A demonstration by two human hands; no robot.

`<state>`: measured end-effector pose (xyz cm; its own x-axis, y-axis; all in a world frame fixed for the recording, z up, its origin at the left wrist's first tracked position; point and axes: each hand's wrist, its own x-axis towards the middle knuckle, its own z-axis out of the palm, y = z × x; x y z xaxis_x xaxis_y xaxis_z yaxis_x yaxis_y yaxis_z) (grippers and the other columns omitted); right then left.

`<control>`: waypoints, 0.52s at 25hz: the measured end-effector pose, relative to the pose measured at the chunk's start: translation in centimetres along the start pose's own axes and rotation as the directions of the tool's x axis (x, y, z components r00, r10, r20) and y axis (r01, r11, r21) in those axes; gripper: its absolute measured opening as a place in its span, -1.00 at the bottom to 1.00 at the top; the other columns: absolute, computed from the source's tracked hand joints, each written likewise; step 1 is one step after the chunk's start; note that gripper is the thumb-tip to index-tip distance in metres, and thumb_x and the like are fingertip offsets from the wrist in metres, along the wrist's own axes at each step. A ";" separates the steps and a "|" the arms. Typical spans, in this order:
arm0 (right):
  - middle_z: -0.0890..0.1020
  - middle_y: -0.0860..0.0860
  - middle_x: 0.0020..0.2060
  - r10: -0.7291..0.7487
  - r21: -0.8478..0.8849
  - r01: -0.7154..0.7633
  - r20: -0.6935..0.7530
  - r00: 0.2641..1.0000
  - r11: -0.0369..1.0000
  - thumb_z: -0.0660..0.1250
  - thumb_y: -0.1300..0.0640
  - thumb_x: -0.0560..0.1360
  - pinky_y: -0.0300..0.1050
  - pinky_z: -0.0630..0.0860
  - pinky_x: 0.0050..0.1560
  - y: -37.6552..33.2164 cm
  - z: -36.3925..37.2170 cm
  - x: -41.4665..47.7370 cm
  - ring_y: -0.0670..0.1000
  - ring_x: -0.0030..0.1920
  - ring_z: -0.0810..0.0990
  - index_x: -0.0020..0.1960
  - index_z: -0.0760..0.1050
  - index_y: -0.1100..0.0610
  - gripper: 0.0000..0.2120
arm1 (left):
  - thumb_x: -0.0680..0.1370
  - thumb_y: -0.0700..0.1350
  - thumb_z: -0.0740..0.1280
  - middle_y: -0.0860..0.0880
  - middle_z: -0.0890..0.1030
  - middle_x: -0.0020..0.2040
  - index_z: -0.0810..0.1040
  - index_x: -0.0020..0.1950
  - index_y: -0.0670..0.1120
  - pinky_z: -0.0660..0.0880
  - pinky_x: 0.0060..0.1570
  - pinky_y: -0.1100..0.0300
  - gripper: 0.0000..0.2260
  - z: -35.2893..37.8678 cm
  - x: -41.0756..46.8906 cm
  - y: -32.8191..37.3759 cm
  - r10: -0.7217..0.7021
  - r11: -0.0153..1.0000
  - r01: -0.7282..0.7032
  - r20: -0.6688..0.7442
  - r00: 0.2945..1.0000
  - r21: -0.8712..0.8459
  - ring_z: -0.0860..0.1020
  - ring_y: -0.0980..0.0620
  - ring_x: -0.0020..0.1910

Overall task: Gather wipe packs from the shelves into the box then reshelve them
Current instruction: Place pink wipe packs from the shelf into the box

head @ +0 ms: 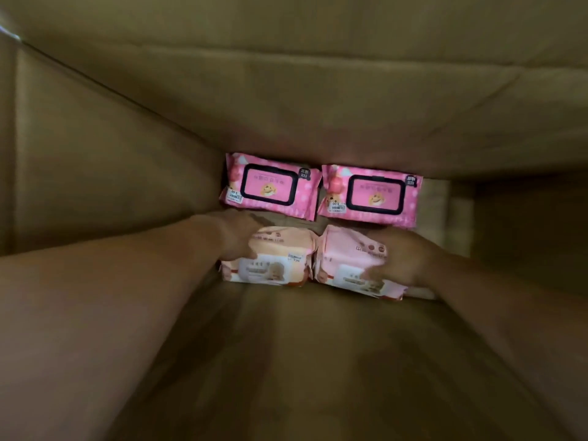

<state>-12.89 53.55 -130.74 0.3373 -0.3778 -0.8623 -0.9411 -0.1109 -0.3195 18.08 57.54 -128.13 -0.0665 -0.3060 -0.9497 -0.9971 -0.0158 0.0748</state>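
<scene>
The view looks straight down into a deep cardboard box (95, 173), whose brown walls close in on every side and leave the bottom in dim light. The bare left forearm (111, 281) runs down along the left wall, filling the lower left of the view and hiding that part of the wall. At its end the left hand (237, 237) grips the left end of a peach pack (276, 259) of wipes, thumb on the top face and fingers curled over the far edge. Beyond it, against the far wall, the left bright pink pack (270, 186) lies flat with its dark-framed lid up and a white price sticker (233, 195) at its left corner. Just beside it lies the right bright pink pack (369, 197), the same way up. Nearer, a pale pink pack (343, 259) sits touching the peach pack, both just in front of the bright pair. The right hand (407, 259) holds its right end, thumb across the top and fingers round the far side, though blur softens them. The right forearm (509, 313) covers the near right corner; a strip of bare box floor (445, 211) shows past the packs
</scene>
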 end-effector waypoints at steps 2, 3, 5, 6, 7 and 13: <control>0.52 -0.04 0.32 0.073 0.052 -0.065 -0.180 0.981 0.997 0.51 -0.31 0.22 0.04 0.51 0.26 1.1 1.8 -0.4 0.06 0.28 0.51 0.43 0.36 -0.14 -0.16 | 0.63 -0.01 0.33 -0.10 0.50 0.41 0.49 0.43 -0.06 0.45 0.33 0.02 -0.62 1.2 -0.2 -0.5 -0.096 0.991 0.074 -0.206 0.974 -0.112 0.52 -0.12 0.32; 0.53 -0.02 0.27 0.181 0.169 -0.140 -0.260 0.948 0.976 0.49 -0.35 0.20 0.06 0.53 0.23 1.6 2.6 -0.9 0.08 0.25 0.52 0.39 0.37 -0.11 -0.17 | 0.61 -0.01 0.36 -0.13 0.49 0.40 0.48 0.40 -0.10 0.46 0.31 0.00 -0.61 1.6 -0.5 -0.2 -0.205 0.951 0.123 -0.283 0.937 -0.283 0.53 -0.15 0.29; 0.59 0.01 0.20 0.397 0.567 -0.207 -0.234 0.887 0.797 0.54 -0.30 0.24 0.01 0.60 0.05 2.1 3.8 -1.5 0.09 0.14 0.60 0.31 0.42 -0.02 -0.25 | 0.51 0.02 0.50 -0.17 0.35 0.42 0.32 0.45 -0.18 0.45 0.30 -0.03 -0.38 2.1 -1.6 1.9 -0.503 0.721 0.254 -0.234 0.832 -0.644 0.49 -0.21 0.32; 0.64 0.02 0.17 0.445 0.720 -0.207 -0.156 0.882 0.663 0.58 -0.20 0.28 -0.04 0.61 -0.02 2.0 4.3 -1.5 0.08 0.08 0.64 0.28 0.47 0.02 -0.33 | 0.46 0.03 0.54 -0.18 0.30 0.43 0.25 0.47 -0.19 0.45 0.26 -0.03 -0.26 2.6 -1.8 3.4 -0.628 0.554 0.341 -0.113 0.770 -0.759 0.48 -0.23 0.33; 0.67 0.03 0.13 0.463 0.799 -0.203 -0.105 0.880 0.566 0.60 -0.10 0.32 -0.05 0.62 -0.03 1.6 4.5 -1.1 0.07 0.04 0.66 0.25 0.51 0.06 -0.41 | 0.43 0.06 0.56 -0.19 0.30 0.42 0.21 0.49 -0.20 0.48 0.22 -0.02 -0.20 3.1 -1.7 4.8 -0.692 0.365 0.409 0.050 0.720 -0.836 0.48 -0.22 0.32; 0.66 -0.07 0.14 0.375 0.761 -0.166 -0.109 0.921 0.627 0.51 -0.13 0.34 0.01 0.56 0.21 0.8 5.6 -0.2 0.02 0.08 0.66 0.29 0.50 0.02 -0.42 | 0.69 -0.17 0.19 -0.23 0.55 0.36 0.40 0.46 -0.23 0.58 0.22 -0.04 -0.65 4.5 0.5 8.7 -0.462 -0.404 0.117 0.313 0.830 -0.907 0.63 -0.09 -0.08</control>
<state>-13.55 58.66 -133.03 -0.0453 -0.4894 -0.8709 -0.6269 0.6927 -0.3566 9.21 61.51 -129.32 0.3933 0.0509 -0.9180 0.4295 -0.8930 0.1344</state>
